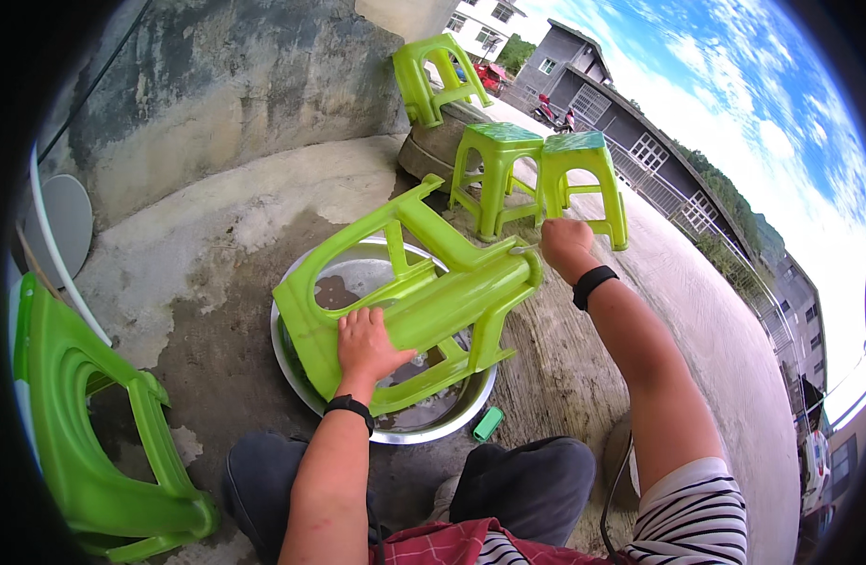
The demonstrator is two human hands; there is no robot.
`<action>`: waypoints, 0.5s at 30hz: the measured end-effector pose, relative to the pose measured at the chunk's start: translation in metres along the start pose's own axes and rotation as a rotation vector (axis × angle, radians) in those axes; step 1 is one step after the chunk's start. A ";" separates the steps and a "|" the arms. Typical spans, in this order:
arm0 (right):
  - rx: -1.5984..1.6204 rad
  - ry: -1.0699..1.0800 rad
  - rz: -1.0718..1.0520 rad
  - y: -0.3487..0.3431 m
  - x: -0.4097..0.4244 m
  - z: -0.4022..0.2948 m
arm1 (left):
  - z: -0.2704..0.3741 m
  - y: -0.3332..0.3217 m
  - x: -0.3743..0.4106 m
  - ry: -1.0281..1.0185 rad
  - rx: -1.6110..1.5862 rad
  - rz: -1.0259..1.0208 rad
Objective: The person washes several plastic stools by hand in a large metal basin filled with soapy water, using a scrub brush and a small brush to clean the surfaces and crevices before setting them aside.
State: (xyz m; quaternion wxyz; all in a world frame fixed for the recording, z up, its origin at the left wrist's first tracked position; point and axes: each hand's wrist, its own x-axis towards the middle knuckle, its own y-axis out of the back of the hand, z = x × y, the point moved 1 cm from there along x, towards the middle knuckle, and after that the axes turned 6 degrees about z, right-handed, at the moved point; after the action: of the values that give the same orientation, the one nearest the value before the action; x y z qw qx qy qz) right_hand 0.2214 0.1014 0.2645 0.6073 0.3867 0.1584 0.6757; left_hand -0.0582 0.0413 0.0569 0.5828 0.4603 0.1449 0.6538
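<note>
A lime-green plastic stool lies on its side across a wide metal basin, its legs pointing away to the upper right. My left hand holds the stool near its seat end, palm pressed on the side and thumb spread. Beyond the far leg end, my right hand is closed in a fist around a thin pale implement. The implement's tip meets the stool's foot; the rest is hidden in my fingers. Murky water with some suds shows in the basin under the stool.
A small green brush or block lies beside the basin's near rim. Another green stool stands close on my left. Two stools stand ahead, and one more rests on a stone block by the wall.
</note>
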 end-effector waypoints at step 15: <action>0.120 0.016 -0.077 0.018 -0.024 0.008 | -0.001 -0.004 -0.001 0.003 -0.012 0.014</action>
State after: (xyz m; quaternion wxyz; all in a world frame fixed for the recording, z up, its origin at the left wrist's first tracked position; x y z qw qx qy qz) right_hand 0.2137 0.0729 0.2742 0.6075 0.4106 0.2180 0.6441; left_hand -0.0570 0.0420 0.0532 0.5808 0.4566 0.1385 0.6596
